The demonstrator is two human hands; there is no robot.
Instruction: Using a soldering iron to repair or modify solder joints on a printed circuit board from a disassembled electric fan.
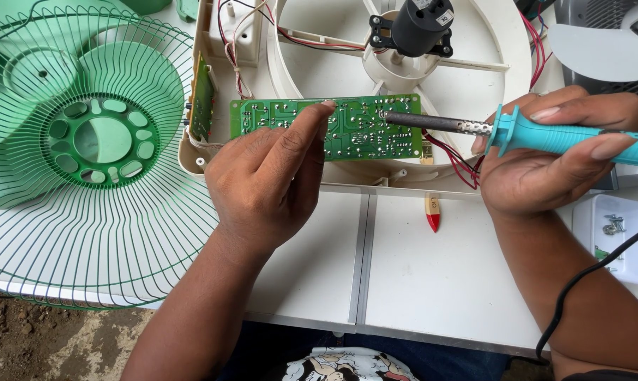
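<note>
Forearms fill the bottom of my view, reaching over the white tabletop (432, 282). From here I see my left hand (269, 183) pinning the green rectangular circuit board (326, 128) with an outstretched forefinger, the other fingers curled. That board rests solder-side up on the cream plastic fan housing (474, 63). My right hand (545, 152) is wrapped around the teal-handled soldering iron (516, 132), whose dark metal tip touches the board's upper right area. I judge the main risk is the hot tip sliding toward my forefinger, which lies near it. The red wires (456, 159) sit just beside the shaft and could scorch. A slip could also bridge 2 neighbouring joints.
</note>
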